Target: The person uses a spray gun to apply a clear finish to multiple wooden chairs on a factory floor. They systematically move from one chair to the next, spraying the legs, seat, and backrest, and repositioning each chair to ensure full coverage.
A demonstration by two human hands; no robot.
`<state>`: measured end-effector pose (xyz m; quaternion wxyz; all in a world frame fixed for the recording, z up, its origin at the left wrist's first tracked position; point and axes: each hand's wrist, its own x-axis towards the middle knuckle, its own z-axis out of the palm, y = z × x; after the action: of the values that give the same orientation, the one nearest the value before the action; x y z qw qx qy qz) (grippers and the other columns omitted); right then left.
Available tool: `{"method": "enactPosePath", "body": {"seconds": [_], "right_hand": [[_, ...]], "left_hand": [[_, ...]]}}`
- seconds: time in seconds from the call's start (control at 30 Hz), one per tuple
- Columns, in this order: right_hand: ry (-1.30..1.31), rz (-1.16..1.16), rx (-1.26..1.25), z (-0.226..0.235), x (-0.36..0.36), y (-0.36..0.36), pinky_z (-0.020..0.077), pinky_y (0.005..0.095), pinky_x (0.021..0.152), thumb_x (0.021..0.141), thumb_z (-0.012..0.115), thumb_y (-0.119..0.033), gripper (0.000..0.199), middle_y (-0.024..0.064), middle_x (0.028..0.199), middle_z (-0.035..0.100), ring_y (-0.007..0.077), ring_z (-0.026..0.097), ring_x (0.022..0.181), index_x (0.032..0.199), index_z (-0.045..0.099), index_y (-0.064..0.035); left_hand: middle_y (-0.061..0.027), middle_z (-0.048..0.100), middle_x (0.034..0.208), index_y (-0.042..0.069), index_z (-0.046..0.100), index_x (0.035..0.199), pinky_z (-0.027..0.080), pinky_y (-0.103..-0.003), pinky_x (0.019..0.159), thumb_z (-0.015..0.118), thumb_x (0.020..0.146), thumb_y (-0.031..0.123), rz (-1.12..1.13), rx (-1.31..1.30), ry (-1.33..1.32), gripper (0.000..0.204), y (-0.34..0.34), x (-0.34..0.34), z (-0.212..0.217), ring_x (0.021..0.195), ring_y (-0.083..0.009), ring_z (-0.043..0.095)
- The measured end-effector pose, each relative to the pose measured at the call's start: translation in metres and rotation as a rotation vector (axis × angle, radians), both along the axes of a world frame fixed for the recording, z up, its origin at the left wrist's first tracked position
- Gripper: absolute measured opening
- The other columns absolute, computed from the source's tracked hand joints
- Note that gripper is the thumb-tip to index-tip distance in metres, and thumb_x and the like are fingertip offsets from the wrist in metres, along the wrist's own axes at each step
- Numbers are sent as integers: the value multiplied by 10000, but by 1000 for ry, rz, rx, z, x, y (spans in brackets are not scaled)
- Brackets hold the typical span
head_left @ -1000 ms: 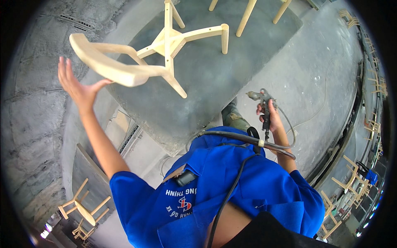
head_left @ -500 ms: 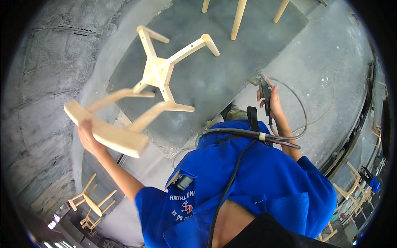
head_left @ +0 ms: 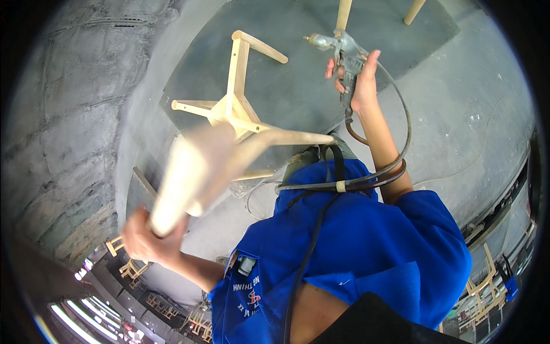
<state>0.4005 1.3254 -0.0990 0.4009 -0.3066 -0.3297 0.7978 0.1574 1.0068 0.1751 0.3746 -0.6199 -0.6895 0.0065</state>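
Observation:
My left hand [head_left: 152, 236] grips one end of the backrest of a pale, unfinished wooden chair frame [head_left: 236, 69]. The backrest is smeared by motion. Beyond it show the crossed seat supports and several legs, tilted over the grey surface. On the right, my right hand [head_left: 365, 86] is wrapped round the handle of a metal spray gun [head_left: 348, 62]. Its nozzle points left, towards the far side of the chair and apart from it. A dark hose [head_left: 408, 123] runs from the gun's handle, looping past my right forearm.
A flat grey panel [head_left: 298, 83] lies beyond me, with other wooden legs [head_left: 344, 14] at its far edge. A rough grey wall [head_left: 74, 126] rises on the left. More wooden chairs stand lower left and at the right [head_left: 484, 278]. The hose crosses my blue shirt.
My left hand has come nearer and swung the chair round, its backrest turning steeply. My right hand has risen farther out and slightly left with the spray gun, whose nozzle now shows plainly.

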Motion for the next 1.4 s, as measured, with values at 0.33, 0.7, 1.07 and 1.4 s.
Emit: {"method": "enactPosePath", "body": {"seconds": [0.33,0.7,1.07,1.4], "right_hand": [[-355,-116,-329,-97,2,-12,340,271,448,1035,326,-624,602,45,733,631,157,593,583,1051,582,-79],[-742,16,-195,-141,84,-132,354,215,443,1040,326,-636,681,23,873,626,104,593,667,1537,416,-180],[-683,319,-354,-151,-95,-231,399,255,491,989,577,-521,545,23,832,657,99,611,664,1361,547,-124],[-38,76,-345,-173,-407,-211,384,299,476,1023,497,-494,398,72,785,655,181,637,629,1089,519,-102]], "left_hand": [[-35,732,888,175,743,1164,516,-412,853,947,494,463,105,70,58,758,107,-96,47,835,-207,692],[-314,146,1625,-20,-6,1591,171,-550,1230,868,745,454,706,724,-950,1306,1,-161,-288,1490,-472,222],[-129,594,832,-94,492,1115,519,-324,517,693,839,53,701,740,-1824,371,-95,-96,-407,546,-181,589],[-109,575,793,-65,495,1053,510,-308,482,692,852,70,761,693,-1852,312,-77,-152,-392,548,-172,594]]}}
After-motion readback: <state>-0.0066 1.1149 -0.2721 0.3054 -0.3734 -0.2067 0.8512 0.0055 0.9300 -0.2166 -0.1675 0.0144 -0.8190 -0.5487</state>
